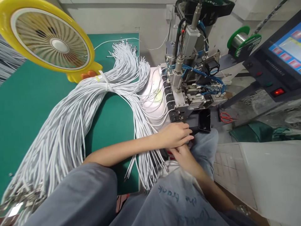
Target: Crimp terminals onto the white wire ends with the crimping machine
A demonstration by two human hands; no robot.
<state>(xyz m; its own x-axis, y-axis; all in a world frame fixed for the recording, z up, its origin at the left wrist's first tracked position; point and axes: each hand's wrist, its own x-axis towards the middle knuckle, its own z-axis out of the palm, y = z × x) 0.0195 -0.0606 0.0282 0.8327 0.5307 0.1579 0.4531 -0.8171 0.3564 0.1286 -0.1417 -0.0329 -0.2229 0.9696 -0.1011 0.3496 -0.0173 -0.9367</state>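
Note:
My left hand point(177, 135) reaches across at the front end of the machine's black cable fixture point(169, 97). Its fingers are curled together, and whatever they may hold is hidden. Below it, my right hand point(184, 153) touches the left hand, with its fingers mostly covered. Several white cables point(162, 116) run in loops from a tied bundle point(108, 86) into the fixture's slots. Loose cable ends point(150, 172) hang over the table edge beside my wrists. The assembly machine point(185, 78), with metal cylinders and blue air tubes, stands just beyond my hands.
A yellow fan point(58, 44) stands at the back left of the green table point(113, 122). Right of the machine are a black phone point(204, 120), red-handled scissors point(226, 117), a wire spool point(242, 39) and a control screen point(287, 50). A white surface point(272, 175) lies at the right.

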